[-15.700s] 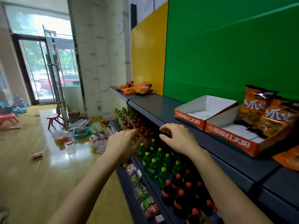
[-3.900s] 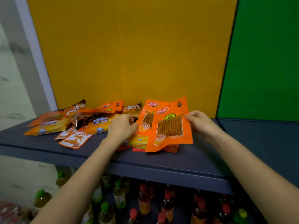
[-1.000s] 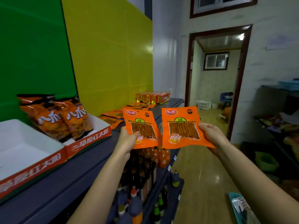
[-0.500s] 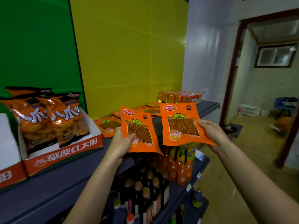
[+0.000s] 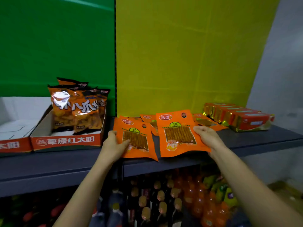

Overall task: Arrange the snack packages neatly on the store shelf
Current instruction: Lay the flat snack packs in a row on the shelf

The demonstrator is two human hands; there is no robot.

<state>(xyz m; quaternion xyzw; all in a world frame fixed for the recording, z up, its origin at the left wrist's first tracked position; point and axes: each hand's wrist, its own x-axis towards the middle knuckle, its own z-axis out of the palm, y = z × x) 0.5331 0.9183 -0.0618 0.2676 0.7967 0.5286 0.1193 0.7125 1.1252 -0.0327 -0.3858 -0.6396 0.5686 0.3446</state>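
I hold two flat orange snack packets with clear windows over the dark grey shelf (image 5: 255, 141). My left hand (image 5: 113, 145) grips the left packet (image 5: 136, 138) by its left edge, thumb on its face. My right hand (image 5: 205, 138) grips the right packet (image 5: 177, 133) by its right edge. Both packets hang low over the shelf's front part, in front of the yellow back panel. More packets of the same kind (image 5: 206, 122) lie flat on the shelf behind them.
An open red and white carton (image 5: 65, 141) at the left holds upright orange chip bags (image 5: 78, 108); another carton (image 5: 9, 145) stands beside it. Red and gold wrapped boxes (image 5: 237, 117) line the shelf's right end. Bottles (image 5: 164, 197) fill the lower shelf.
My view turned from the aisle to face the shelf. Both packets came down from chest height toward the shelf surface, each still gripped in the same hand.
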